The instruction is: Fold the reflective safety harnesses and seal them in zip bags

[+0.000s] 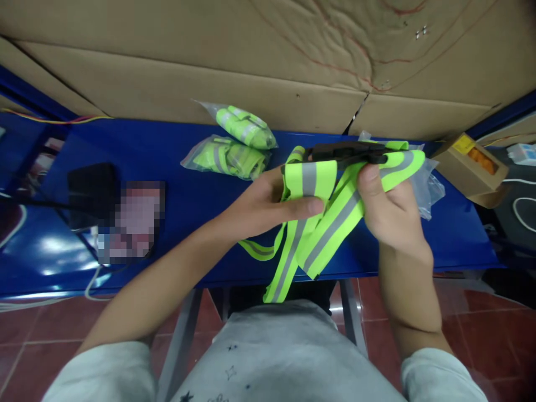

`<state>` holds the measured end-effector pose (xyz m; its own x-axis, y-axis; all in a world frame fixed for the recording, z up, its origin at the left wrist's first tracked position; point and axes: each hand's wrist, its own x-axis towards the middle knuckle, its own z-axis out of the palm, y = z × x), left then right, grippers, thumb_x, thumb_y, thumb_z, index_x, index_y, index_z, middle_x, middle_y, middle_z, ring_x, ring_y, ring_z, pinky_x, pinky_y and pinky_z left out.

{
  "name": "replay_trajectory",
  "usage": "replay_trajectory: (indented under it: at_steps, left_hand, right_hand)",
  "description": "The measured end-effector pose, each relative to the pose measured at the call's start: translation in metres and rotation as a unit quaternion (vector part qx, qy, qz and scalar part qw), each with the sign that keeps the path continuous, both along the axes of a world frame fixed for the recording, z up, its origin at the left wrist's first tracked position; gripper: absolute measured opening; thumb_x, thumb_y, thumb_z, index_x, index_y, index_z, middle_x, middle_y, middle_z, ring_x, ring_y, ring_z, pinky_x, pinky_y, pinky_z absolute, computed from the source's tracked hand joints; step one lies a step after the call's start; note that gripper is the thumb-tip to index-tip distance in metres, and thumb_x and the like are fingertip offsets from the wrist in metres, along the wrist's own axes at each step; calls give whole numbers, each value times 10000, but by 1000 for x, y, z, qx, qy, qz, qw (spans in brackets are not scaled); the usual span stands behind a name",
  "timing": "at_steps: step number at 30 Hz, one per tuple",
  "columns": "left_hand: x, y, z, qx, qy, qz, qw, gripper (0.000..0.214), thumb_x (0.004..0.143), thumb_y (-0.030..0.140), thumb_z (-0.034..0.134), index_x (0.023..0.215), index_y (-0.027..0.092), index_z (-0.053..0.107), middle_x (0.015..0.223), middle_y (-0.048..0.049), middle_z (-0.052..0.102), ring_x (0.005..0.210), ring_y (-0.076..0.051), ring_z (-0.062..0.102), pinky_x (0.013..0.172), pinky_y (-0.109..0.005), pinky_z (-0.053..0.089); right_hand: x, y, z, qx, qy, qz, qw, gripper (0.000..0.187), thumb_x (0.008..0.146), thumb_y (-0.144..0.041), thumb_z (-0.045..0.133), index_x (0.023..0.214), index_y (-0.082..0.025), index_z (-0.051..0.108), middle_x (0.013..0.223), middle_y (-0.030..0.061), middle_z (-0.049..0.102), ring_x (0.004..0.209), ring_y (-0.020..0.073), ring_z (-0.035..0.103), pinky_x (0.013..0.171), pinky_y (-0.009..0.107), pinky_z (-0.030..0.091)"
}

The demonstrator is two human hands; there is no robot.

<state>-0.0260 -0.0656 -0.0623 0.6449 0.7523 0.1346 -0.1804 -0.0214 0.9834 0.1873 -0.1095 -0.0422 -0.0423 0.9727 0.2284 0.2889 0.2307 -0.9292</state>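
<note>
Both my hands hold a neon-yellow reflective strap point(335, 234) with a grey stripe down its middle, raised over the front of the table. My left hand point(276, 204) pinches a folded band of it, thumb lying across the front. My right hand point(389, 204) grips the other end, its thumb pressed near a black buckle point(347, 151) at the top. Loose ends of the strap dangle toward my lap. Some fingers of each hand are hidden behind the webbing.
Two clear bags of similar straps, one upper point(247, 125) and one lower point(228, 156), lie at the back of the blue table point(188, 206). A crumpled clear bag point(427, 187) is beyond my right hand. An open cardboard box point(471, 167) stands right; a black box point(92, 192) stands left.
</note>
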Motion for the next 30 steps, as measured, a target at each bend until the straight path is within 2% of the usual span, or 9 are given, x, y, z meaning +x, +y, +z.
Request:
replay_trajectory:
  at_steps: [3, 6, 10, 13, 16, 20, 24, 27, 30]
  left_hand:
    - [7, -6, 5, -16, 33, 17, 999, 499, 837, 603, 781, 1065, 160, 755, 1056, -74, 781, 1021, -274, 745, 862, -353, 609]
    - [17, -10, -1, -30, -6, 54, 998, 450, 851, 549, 790, 1093, 171, 759, 1085, -61, 783, 1086, -256, 725, 912, -318, 587]
    - [26, -11, -14, -67, -57, 53, 995, 438, 835, 471, 828, 1160, 186, 758, 1216, -66, 770, 1237, -265, 680, 1015, -323, 559]
    - [24, -8, -23, -125, -54, 82, 987, 437, 797, 417, 866, 1140, 168, 760, 1166, -72, 789, 1140, -269, 726, 955, -335, 582]
    - [20, -6, -27, -156, -41, 65, 985, 404, 770, 375, 886, 1088, 159, 761, 1088, -61, 802, 1036, -254, 750, 880, -323, 589]
    - [22, -9, -31, -186, -47, 13, 981, 354, 763, 377, 891, 1006, 161, 749, 950, -38, 793, 888, -209, 747, 788, -297, 584]
    - [27, -12, -33, -283, -144, -42, 947, 365, 742, 342, 907, 1018, 177, 735, 942, -45, 781, 886, -212, 753, 836, -331, 610]
    - [21, -12, -28, -263, -131, -85, 952, 276, 786, 324, 873, 957, 148, 747, 900, -65, 771, 836, -208, 743, 792, -334, 619]
    - [14, -13, -20, -212, -83, -45, 973, 316, 759, 283, 894, 1006, 148, 751, 956, -67, 786, 873, -216, 747, 791, -332, 619]
  right_hand:
    - [-6, 4, -1, 60, -20, 19, 998, 451, 1045, -601, 465, 1156, -246, 720, 979, 37, 727, 1148, 231, 686, 1001, 388, 592]
    - [-12, 9, -7, 76, -57, 44, 994, 456, 1060, -592, 430, 1198, -245, 692, 1067, 55, 722, 1238, 236, 643, 1101, 419, 535]
    - [-6, 13, -16, 14, -131, 85, 988, 509, 1052, -632, 401, 999, -227, 704, 934, 52, 705, 1009, 233, 701, 979, 421, 588]
    - [9, 15, -14, 36, -134, 70, 988, 477, 991, -594, 591, 1298, -232, 641, 1282, 86, 674, 1115, 231, 681, 973, 392, 590]
    - [18, 17, -3, 92, -153, 68, 982, 727, 931, -498, 722, 1554, -249, 442, 1528, 102, 535, 1262, 236, 631, 1046, 388, 556]
    - [9, 22, 9, 118, -279, 116, 946, 299, 996, -453, 644, 1190, -243, 730, 1137, 38, 762, 1027, 214, 730, 944, 347, 570]
    - [-9, 31, 12, 166, -319, 39, 932, 307, 1016, -472, 596, 1103, -217, 743, 1045, 70, 764, 1008, 255, 724, 932, 375, 550]
    - [-15, 34, 21, 159, -282, 31, 945, 258, 992, -453, 647, 1046, -221, 747, 994, 45, 752, 968, 225, 709, 906, 350, 545]
    - [-15, 33, 30, 73, -139, 26, 987, 204, 971, -434, 682, 972, -240, 746, 924, 9, 722, 875, 170, 672, 820, 296, 544]
